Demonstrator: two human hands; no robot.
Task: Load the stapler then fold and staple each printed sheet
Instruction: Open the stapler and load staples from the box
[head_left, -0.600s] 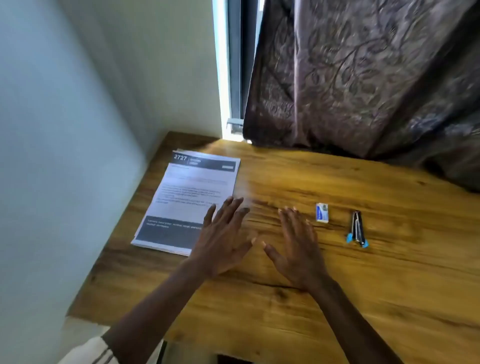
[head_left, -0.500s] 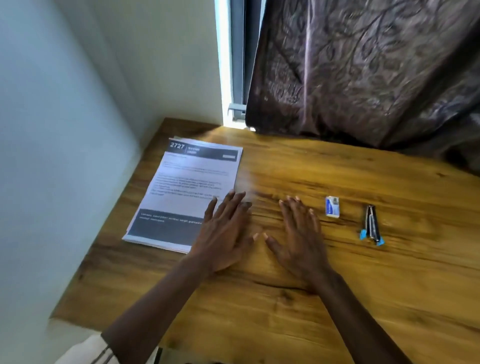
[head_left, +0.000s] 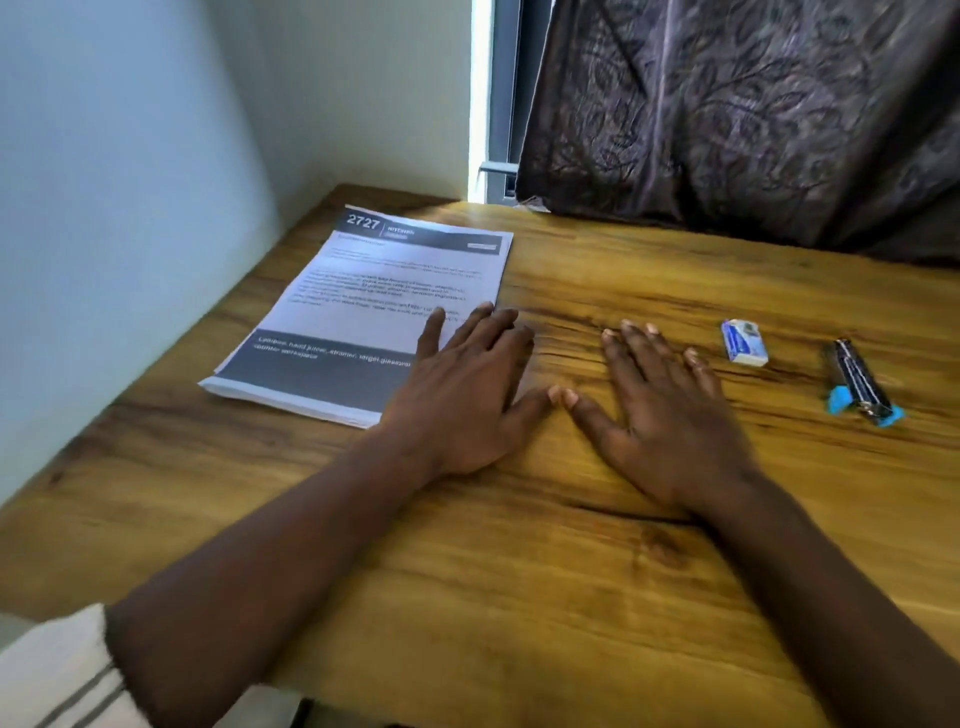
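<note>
Here, in the head view, a stack of printed sheets (head_left: 363, 312) lies at the table's (head_left: 519, 597) far left corner, close to the wall (head_left: 104, 208). The left hand (head_left: 467, 400) is spread flat, palm down, and its fingers cover the stack's near right corner. The right hand (head_left: 670, 415) lies spread on bare wood beside it, the two thumb tips almost meeting. A small staple box (head_left: 744, 343) sits between the right hand and the stapler (head_left: 860, 384), which lies closed toward the right edge. A dark patterned curtain (head_left: 727, 114) hangs over the far edge. Compared with half a second ago, hands and things keep their places; only the view has shifted.
</note>
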